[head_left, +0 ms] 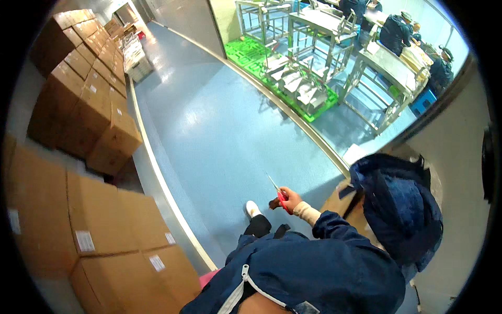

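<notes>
Head view: brown cartons [78, 107] left, green pallet [243, 52] beyond red-handled scissors [282, 198].

This is a factory or workshop floor with a storage passage beside it: brown cardboard cartons [99, 209] are stacked from 8 to 10 o'clock, along a blue, faintly shiny floor [209, 125] that runs off towards 11 o'clock, past pale crates [140, 69]. Through the wide opening between 1 and 2 o'clock lies a bright work area, where metal-framed tables [384, 65] stand, green plastic pallets [246, 49] bear metal parts [300, 86], and workers [395, 34] in dark clothes, some wearing caps, gather close around a work surface.
</notes>
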Demonstrator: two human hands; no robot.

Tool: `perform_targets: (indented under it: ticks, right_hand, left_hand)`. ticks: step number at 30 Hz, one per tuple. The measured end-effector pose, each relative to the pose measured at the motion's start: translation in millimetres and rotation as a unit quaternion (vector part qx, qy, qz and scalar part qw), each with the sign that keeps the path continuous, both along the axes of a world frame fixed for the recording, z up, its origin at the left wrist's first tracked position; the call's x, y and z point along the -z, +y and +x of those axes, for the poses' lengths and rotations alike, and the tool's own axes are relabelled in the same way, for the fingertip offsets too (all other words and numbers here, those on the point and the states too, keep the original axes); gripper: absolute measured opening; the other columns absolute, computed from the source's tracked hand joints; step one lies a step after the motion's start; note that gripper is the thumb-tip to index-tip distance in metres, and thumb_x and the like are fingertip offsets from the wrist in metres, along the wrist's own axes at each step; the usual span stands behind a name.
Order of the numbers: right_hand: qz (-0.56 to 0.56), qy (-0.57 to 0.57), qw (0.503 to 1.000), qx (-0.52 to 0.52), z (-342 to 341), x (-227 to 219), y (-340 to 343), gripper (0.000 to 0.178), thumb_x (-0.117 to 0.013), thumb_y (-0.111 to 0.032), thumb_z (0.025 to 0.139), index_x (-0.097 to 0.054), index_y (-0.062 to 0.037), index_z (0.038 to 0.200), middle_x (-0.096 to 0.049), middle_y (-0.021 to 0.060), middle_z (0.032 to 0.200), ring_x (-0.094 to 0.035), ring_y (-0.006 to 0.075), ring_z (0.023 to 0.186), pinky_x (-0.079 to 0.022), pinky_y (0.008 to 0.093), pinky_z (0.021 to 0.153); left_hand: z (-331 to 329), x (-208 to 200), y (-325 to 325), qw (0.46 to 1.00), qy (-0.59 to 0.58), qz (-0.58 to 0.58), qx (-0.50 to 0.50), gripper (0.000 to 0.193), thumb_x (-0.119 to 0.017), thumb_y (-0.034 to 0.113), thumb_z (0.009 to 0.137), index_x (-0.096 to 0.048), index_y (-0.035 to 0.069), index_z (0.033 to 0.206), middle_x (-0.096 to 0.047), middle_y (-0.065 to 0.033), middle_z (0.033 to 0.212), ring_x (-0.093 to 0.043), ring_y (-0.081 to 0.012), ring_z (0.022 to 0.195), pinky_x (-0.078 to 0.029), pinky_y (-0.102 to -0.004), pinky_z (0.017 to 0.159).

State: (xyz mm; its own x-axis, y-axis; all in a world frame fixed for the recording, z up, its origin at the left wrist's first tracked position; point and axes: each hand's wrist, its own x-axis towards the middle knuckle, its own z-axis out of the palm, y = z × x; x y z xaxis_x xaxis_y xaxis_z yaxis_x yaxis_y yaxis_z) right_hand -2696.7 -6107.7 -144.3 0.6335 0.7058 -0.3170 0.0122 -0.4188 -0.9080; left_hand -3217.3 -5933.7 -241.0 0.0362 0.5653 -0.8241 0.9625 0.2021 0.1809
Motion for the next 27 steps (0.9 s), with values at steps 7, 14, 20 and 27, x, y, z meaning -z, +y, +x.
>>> perform_targets:
  ticks: [7, 14, 20, 27]
  right_hand:
    - [-0.039, -0.038, 0.988, 0.148, 150.1, 39.9, 60.4, 0.054, -0.068, -0.021, 0.069, -0.046, -0.0023, 0.115, -0.062, 0.0152, 0.092, -0.06, 0.0205, 0.083, -0.047, 0.0306, 0.074]
    - [-0.112, 0.035, 0.972, 0.204, 272.0, 35.4, 161.8, 0.063, -0.076, -0.028, 0.062, -0.048, -0.0023, 0.113, -0.062, 0.0102, 0.09, -0.058, 0.0156, 0.084, -0.046, 0.0297, 0.074]
    - [-0.085, -0.051, 0.987, 0.123, 421.1, 15.1, 376.0, 0.057, -0.066, -0.034, 0.069, -0.048, -0.003, 0.114, -0.061, 0.0181, 0.098, -0.059, 0.0271, 0.092, -0.046, 0.0338, 0.077]
    - [0.063, 0.032, 0.997, -0.007, 553.4, -9.5, 601.2, 0.05, -0.06, -0.023, 0.079, -0.041, -0.0029, 0.12, -0.059, 0.0168, 0.102, -0.057, 0.0221, 0.094, -0.044, 0.0312, 0.081]
  left_hand:
    - [161.5, 12.2, 191.2, 0.997, -0.006, -0.016, 0.07, 0.052, -0.057, 0.051, 0.075, -0.046, 0.003, 0.091, -0.052, -0.0119, 0.074, -0.051, -0.0234, 0.062, -0.041, -0.0359, 0.053]
    - [318.9, 11.2, 344.7, 0.997, -0.01, -0.003, 0.079, 0.05, -0.058, 0.05, 0.075, -0.046, 0.003, 0.087, -0.051, -0.0112, 0.07, -0.05, -0.0228, 0.059, -0.04, -0.0355, 0.05]
    - [468.7, -2.6, 481.5, 0.998, -0.003, 0.007, 0.069, 0.048, -0.059, 0.049, 0.075, -0.047, 0.004, 0.084, -0.05, -0.0106, 0.067, -0.049, -0.0222, 0.056, -0.039, -0.0351, 0.048]
    - [600.4, -9.0, 616.8, 0.999, -0.003, -0.009, 0.032, 0.046, -0.059, 0.049, 0.074, -0.047, 0.005, 0.08, -0.049, -0.0099, 0.064, -0.049, -0.0216, 0.053, -0.038, -0.0347, 0.046]
